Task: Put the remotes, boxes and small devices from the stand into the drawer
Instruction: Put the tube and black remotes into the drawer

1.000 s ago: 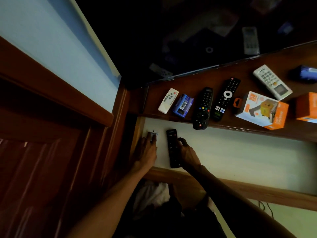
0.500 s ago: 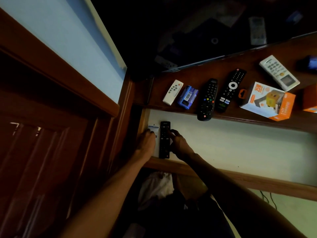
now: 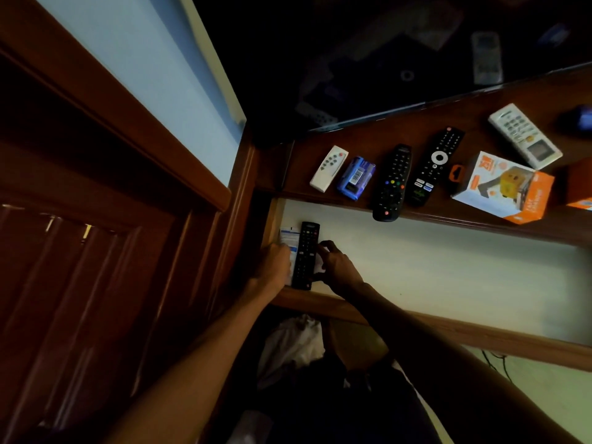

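Currently right hand (image 3: pixel 336 265) fingers curled on black remote (image 3: pixel 306 254) in drawer (image 3: pixel 432 270); left hand (image 3: pixel 274 262) pressing small box (image 3: pixel 287 240) flat at drawer's left end. Stand (image 3: pixel 448 129) holds four remotes, blue device (image 3: pixel 355 177), orange-white box (image 3: pixel 503 187): most left.

Both forearms come in from the bottom of the frame bare, with no sleeve, cuff, watch or band visible on either down to the wrist. The left hand (image 3: pixel 275 263) and the right hand (image 3: pixel 337 266) are uncovered too, without gloves, and the dim light leaves it unclear whether any finger carries a ring. Below the arms the person's clothing shows as a very dark, near-black garment (image 3: pixel 323 408) across the lower middle, with a crumpled patch of white fabric (image 3: pixel 290 346) above it; the light is too low to tell what garment either belongs to.
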`<control>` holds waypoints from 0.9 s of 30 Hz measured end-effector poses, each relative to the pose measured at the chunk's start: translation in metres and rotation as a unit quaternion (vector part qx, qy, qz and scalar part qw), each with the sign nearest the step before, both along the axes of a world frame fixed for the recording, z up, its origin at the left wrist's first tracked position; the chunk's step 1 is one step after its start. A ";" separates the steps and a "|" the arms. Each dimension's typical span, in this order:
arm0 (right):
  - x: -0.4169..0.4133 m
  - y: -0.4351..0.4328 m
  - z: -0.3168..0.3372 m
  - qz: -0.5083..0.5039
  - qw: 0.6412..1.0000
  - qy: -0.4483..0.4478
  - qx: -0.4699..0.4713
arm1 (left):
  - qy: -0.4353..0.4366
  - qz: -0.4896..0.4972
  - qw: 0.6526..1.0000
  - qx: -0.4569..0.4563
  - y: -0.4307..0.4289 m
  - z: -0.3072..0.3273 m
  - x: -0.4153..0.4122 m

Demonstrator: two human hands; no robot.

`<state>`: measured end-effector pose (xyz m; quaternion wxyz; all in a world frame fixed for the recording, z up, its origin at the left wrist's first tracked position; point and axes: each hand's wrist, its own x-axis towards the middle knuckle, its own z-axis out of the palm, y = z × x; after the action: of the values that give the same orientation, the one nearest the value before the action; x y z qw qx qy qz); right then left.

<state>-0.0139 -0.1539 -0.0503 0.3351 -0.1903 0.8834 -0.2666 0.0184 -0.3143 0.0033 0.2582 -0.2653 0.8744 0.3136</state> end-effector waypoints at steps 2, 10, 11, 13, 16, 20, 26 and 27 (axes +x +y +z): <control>-0.002 0.011 0.010 0.023 0.999 0.019 0.025 | 0.049 -0.041 0.998 -0.013 0.000 0.010 -0.009; -0.026 0.105 0.107 -0.024 0.984 0.165 0.062 | 0.295 -0.102 0.950 0.021 0.069 0.087 -0.065; -0.032 0.120 0.117 -0.046 0.978 0.191 0.071 | 0.316 -0.107 0.942 0.029 0.084 0.093 -0.077; -0.047 0.145 0.135 -0.098 0.963 0.237 0.077 | 0.335 -0.116 0.934 0.050 0.111 0.103 -0.103; -0.073 0.172 0.159 -0.181 0.939 0.279 0.083 | 0.326 -0.174 0.929 0.031 0.143 0.105 -0.142; -0.115 0.195 0.179 -0.219 0.936 0.270 0.047 | 0.215 -0.233 0.944 -0.088 0.168 0.088 -0.182; -0.187 0.204 0.176 -0.222 0.950 0.215 0.046 | 0.152 -0.238 0.940 -0.190 0.185 0.090 -0.202; -0.197 0.203 0.174 -0.221 0.952 0.202 0.071 | 0.152 -0.236 0.941 -0.191 0.187 0.090 -0.203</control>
<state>-0.2113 0.0492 0.1241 0.0953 -0.0163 0.9693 -0.2263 -0.1848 -0.1269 0.0936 0.1330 -0.0452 0.9843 0.1070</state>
